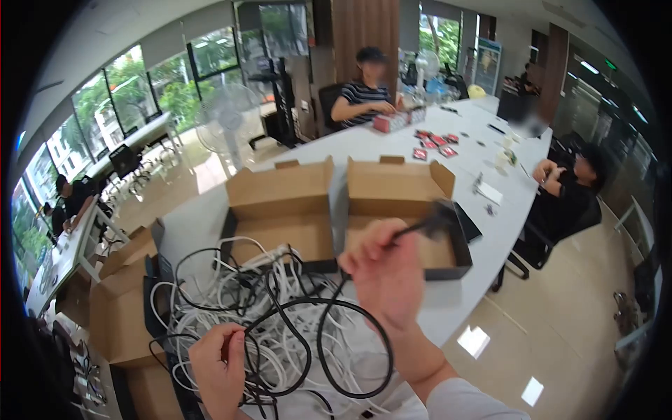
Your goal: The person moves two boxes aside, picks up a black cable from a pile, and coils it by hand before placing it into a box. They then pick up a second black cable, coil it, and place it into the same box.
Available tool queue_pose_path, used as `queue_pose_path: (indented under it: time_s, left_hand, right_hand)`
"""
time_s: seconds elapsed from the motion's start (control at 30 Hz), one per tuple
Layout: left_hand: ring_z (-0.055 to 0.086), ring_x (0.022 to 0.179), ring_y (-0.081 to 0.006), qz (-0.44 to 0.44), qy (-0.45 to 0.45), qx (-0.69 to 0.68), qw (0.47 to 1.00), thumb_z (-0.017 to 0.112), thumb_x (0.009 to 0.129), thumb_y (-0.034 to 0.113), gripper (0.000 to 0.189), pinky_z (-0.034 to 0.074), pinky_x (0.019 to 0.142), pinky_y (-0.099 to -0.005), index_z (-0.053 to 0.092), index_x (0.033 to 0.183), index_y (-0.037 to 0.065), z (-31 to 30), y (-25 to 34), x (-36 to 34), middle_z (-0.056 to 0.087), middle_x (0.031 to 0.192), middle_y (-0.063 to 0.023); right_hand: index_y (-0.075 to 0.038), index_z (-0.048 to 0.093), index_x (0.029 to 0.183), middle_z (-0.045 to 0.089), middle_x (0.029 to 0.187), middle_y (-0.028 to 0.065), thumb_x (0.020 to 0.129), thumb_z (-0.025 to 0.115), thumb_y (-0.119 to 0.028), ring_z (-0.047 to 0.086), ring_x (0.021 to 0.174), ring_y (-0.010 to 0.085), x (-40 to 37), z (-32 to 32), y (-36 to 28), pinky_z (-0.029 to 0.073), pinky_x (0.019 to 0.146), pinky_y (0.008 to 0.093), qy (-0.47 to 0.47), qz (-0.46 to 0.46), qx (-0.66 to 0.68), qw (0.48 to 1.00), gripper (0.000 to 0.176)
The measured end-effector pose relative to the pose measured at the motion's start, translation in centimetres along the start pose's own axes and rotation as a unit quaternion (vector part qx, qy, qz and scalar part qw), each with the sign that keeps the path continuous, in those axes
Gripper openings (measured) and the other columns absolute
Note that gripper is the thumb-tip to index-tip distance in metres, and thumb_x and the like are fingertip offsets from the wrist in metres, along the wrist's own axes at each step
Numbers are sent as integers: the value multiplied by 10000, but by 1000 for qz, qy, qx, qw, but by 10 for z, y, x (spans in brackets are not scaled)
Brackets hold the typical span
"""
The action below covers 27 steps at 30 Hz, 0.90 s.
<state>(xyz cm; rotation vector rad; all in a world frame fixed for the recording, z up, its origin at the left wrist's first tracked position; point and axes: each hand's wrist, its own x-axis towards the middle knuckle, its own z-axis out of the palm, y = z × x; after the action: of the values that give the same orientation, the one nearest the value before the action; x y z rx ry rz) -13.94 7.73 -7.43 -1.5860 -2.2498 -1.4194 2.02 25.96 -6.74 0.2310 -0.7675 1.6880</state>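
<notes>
A thick black cable (387, 344) loops between my two hands above a tangled heap of white and black cables (280, 350). My right hand (388, 280), raised over the front of a cardboard box, pinches the cable near one end. A dark plug, blurred by motion, sticks out past those fingers to the right. Low on the left side of the heap, my left hand (218, 364) is closed with thumb against fingers on another stretch of the black cable.
Open cardboard boxes stand behind the heap, one on the left (280, 224) and one on the right (364, 203). More open boxes (122, 315) lie at the left. Red packets (435, 143) lie farther along the white table (308, 155). Two people sit around it; a standing fan (227, 119) is beyond.
</notes>
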Motion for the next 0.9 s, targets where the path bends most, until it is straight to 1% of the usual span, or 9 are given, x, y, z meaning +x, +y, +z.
queue_pose_path:
  time_s: [0.1, 0.2, 0.27, 0.37, 0.5, 0.6, 0.8, 0.83, 0.9]
  left_hand:
    - [533, 528, -111, -77, 24, -196, 977, 563, 934, 123, 148, 407, 487, -227, 597, 918, -20, -5, -10, -3, 555, 690, -28]
    - [529, 503, -112, -53, 151, -343, 926, 565, 956, 200, 210, 419, 468, -217, 568, 945, -10, 3, -14, 0, 526, 697, -12]
    - [510, 455, -101, -51, 155, -390, 906, 569, 954, 260, 260, 394, 415, -193, 546, 969, 2, -2, -22, 0, 539, 751, -46]
    - [455, 414, -66, -55, 155, -423, 891, 548, 964, 251, 252, 340, 367, -160, 538, 1013, 4, -10, -27, -3, 565, 806, -90]
    - [414, 402, -45, -59, 123, -458, 878, 527, 974, 201, 216, 323, 354, -170, 548, 1063, 4, -14, -27, -3, 586, 820, -89]
    - [385, 399, -27, -40, 83, -431, 898, 513, 978, 157, 205, 309, 348, -171, 559, 1117, 13, -13, -32, -4, 638, 911, -105]
    - [385, 397, -29, -43, 59, -412, 908, 526, 957, 113, 213, 305, 361, -155, 584, 1113, -20, -20, -23, -5, 649, 988, -180]
    - [385, 403, -26, -57, 52, -423, 903, 536, 945, 97, 216, 302, 363, -153, 580, 1122, -19, -21, -20, -5, 649, 999, -180]
    - [413, 437, -32, -73, 28, -433, 898, 567, 905, 69, 291, 331, 389, -156, 542, 1183, -15, -23, -20, -6, 626, 1068, -185]
  right_hand:
    - [-105, 412, 852, 343, 771, 10, 1000, 351, -434, 367, 718, 153, 5, 0, -9, 360, 724, 343, 28, -34, 48, 998, 365]
    - [-100, 426, 857, 386, 789, 19, 1004, 333, -391, 406, 740, 163, 6, -7, -11, 387, 752, 369, 38, -32, 74, 996, 338]
    - [-88, 462, 884, 450, 823, 30, 1007, 314, -363, 467, 792, 172, 9, -17, -9, 418, 798, 398, 11, -9, 80, 997, 336]
    - [-73, 529, 960, 548, 921, 56, 1008, 307, -333, 545, 913, 202, 8, 6, -6, 443, 884, 429, 128, 14, 1, 992, 345]
    - [-60, 547, 1026, 575, 1016, 69, 992, 344, -301, 557, 1010, 192, -2, -4, 10, 455, 917, 415, -3, 153, 32, 988, 317]
    - [-48, 539, 1037, 575, 1033, 71, 993, 354, -293, 566, 999, 189, -12, -7, 36, 462, 901, 399, -21, 257, -77, 963, 310]
    - [-12, 515, 1163, 568, 1084, 89, 994, 373, -276, 582, 907, 167, -12, 9, 33, 508, 725, 312, -105, 305, -215, 922, 343]
    - [0, 524, 1183, 594, 982, 96, 991, 379, -260, 560, 727, 119, -13, 14, 28, 442, 540, 226, -129, 325, -241, 905, 355]
    - [6, 539, 1171, 583, 858, 79, 989, 387, -255, 502, 625, 86, -11, 8, 25, 353, 472, 205, -178, 384, -236, 875, 353]
